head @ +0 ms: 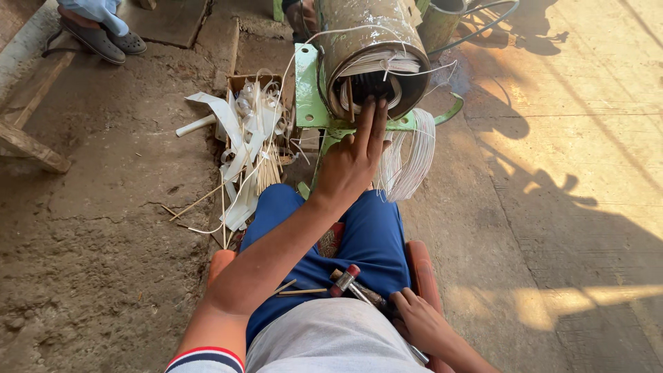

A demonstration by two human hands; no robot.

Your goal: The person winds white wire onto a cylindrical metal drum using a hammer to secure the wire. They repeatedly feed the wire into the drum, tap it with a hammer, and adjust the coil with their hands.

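From the head view, the left hand (pixel 352 162) reaches forward, its fingers (pixel 373 124) straight and close together, tips pressed into the windings at the open mouth of the motor (pixel 369 48), which lies on a green stand (pixel 309 97). White wire (pixel 409 159) hangs beside it. The right hand (pixel 423 323) rests on the lap, fingers loosely curled beside a hammer (pixel 349 282), holding nothing. Paper strips (pixel 243 145) litter the floor.

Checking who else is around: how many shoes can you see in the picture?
2. Both shoes sit at the top left on the concrete: the dark shoe nearer the wooden plank, and the second shoe just right of it. Others may be out of view.
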